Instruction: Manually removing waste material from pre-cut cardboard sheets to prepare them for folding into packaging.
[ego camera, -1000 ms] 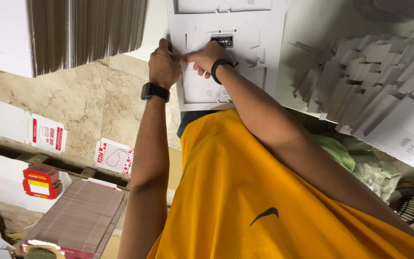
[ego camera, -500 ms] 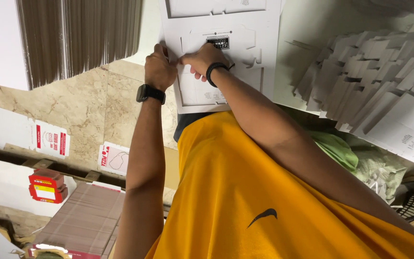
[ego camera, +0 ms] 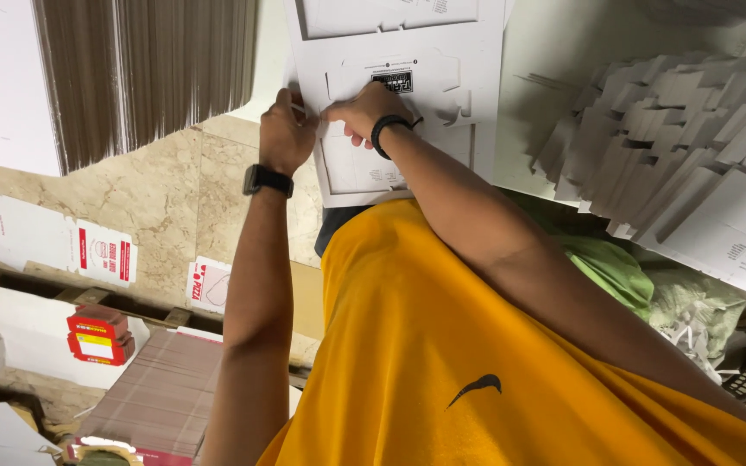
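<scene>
A flat white die-cut cardboard sheet [ego camera: 442, 112] lies in front of me, with cut-out flaps and a small dark printed patch. My left hand [ego camera: 287, 134], a black watch on its wrist, grips the sheet's left edge. My right hand [ego camera: 363, 110], wearing a black wristband, pinches the same edge right beside it, fingers curled on a flap. The two hands nearly touch. My orange shirt [ego camera: 442, 345] fills the lower middle of the view.
A tall stack of brown-edged flat cardboard [ego camera: 157, 69] stands at the upper left. A fanned pile of white box blanks [ego camera: 692, 129] lies at the right, over green plastic bags [ego camera: 615, 267]. Small red boxes [ego camera: 99, 335] and another cardboard stack [ego camera: 166, 393] sit on the beige marble floor [ego camera: 166, 207].
Both hands have stayed on the sheet's left edge and drawn slightly closer together. My right hand's fingers have curled more tightly onto the flap.
</scene>
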